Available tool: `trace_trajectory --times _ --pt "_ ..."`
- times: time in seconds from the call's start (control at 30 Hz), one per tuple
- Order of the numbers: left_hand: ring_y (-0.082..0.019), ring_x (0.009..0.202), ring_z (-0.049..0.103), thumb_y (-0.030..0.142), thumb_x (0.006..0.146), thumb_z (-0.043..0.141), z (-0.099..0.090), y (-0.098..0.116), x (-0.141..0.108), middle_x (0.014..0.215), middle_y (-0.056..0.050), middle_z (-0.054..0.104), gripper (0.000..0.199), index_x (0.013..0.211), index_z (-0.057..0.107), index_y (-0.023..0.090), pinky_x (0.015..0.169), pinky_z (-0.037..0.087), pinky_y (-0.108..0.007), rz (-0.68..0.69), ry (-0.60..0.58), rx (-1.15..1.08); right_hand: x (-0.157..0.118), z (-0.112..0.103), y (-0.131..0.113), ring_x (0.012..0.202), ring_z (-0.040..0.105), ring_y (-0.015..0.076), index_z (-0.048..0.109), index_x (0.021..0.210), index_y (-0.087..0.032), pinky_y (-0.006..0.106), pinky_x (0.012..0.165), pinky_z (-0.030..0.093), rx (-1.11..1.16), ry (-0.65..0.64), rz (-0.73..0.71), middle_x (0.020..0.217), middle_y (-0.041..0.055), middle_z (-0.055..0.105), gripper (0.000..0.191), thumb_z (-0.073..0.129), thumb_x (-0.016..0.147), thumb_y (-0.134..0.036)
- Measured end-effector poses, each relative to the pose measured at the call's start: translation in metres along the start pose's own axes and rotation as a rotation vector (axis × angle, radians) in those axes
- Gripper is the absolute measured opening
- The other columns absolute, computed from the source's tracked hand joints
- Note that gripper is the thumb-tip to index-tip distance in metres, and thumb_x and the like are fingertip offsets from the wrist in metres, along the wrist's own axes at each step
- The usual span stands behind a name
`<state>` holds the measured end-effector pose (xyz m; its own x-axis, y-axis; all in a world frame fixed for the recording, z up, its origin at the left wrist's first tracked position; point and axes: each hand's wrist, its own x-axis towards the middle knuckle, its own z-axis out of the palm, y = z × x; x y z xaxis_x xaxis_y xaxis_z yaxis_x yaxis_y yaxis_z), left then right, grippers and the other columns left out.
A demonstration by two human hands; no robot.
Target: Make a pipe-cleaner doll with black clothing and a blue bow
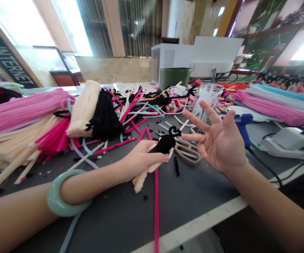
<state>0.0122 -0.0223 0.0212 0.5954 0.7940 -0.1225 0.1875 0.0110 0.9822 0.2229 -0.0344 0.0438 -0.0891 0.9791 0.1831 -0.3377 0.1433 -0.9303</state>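
Note:
My left hand (141,158) is wrapped round a small pipe-cleaner doll (164,144) with a black fuzzy head, a curled black loop on top and a cream body. The cream end hangs below my fingers. My right hand (219,140) is raised to the right of the doll, palm up and fingers spread, with nothing in it. One fingertip is close to the black loop; whether they touch I cannot tell. A long pink pipe cleaner (156,211) runs from under the doll over the table's front edge.
Beige-handled scissors (189,151) and a short black piece (176,166) lie between my hands. Behind my right hand is a blue glue gun (243,126). Pipe-cleaner bundles (84,109) lie at left, a plastic cup (210,95) and power strip (286,144) at right.

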Motion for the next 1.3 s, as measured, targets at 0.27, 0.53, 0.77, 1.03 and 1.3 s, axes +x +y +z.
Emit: trace_trajectory --times 0.27,0.53,0.77,1.03,1.3 --pt "-0.006 0.041 0.031 0.03 0.079 0.061 0.0 0.0 0.001 0.045 0.006 0.041 0.019 0.073 0.051 0.016 0.041 0.022 -0.02 -0.009 0.006 -0.002 -0.001 0.001 -0.001 0.088 0.071 0.0239 0.031 0.142 -0.041 0.021 0.032 0.04 -0.093 0.006 0.006 0.141 0.0066 0.05 0.059 0.015 0.091 -0.066" --pt "-0.006 0.04 0.03 0.03 0.078 0.061 0.001 0.001 0.001 0.044 0.007 0.04 0.017 0.073 0.052 0.016 0.042 0.022 -0.02 -0.016 0.009 -0.017 0.0 0.002 -0.002 0.094 0.069 0.0266 0.033 0.141 -0.04 0.031 0.052 0.053 -0.107 0.036 0.008 0.137 0.0074 0.054 0.06 0.019 0.089 -0.068" --pt "-0.006 0.041 0.031 0.029 0.078 0.061 0.001 0.002 0.001 0.044 0.007 0.04 0.016 0.075 0.054 0.015 0.042 0.022 -0.019 -0.017 0.009 -0.018 -0.001 0.002 -0.001 0.096 0.069 0.0264 0.04 0.136 -0.038 0.033 0.055 0.055 -0.014 0.026 0.002 0.122 0.0075 0.064 0.055 0.025 0.091 -0.065" --pt "-0.004 0.032 0.031 0.029 0.079 0.059 0.002 0.004 -0.001 0.042 0.008 0.039 0.017 0.072 0.051 0.015 0.035 0.02 -0.018 -0.05 0.013 -0.003 -0.003 0.002 -0.002 0.075 0.072 0.0235 0.055 0.123 -0.03 0.03 0.051 0.052 0.022 0.016 -0.026 0.089 0.0063 0.074 0.046 0.035 0.092 -0.058" --pt "-0.004 0.028 0.031 0.03 0.078 0.06 0.001 0.004 -0.001 0.041 0.009 0.04 0.019 0.07 0.049 0.017 0.031 0.018 -0.017 -0.083 0.03 0.007 -0.003 -0.001 0.011 0.037 0.029 0.0077 0.068 0.071 -0.022 0.025 0.038 0.019 -0.297 0.088 -0.263 0.044 -0.0055 0.041 0.01 0.069 0.079 -0.028"
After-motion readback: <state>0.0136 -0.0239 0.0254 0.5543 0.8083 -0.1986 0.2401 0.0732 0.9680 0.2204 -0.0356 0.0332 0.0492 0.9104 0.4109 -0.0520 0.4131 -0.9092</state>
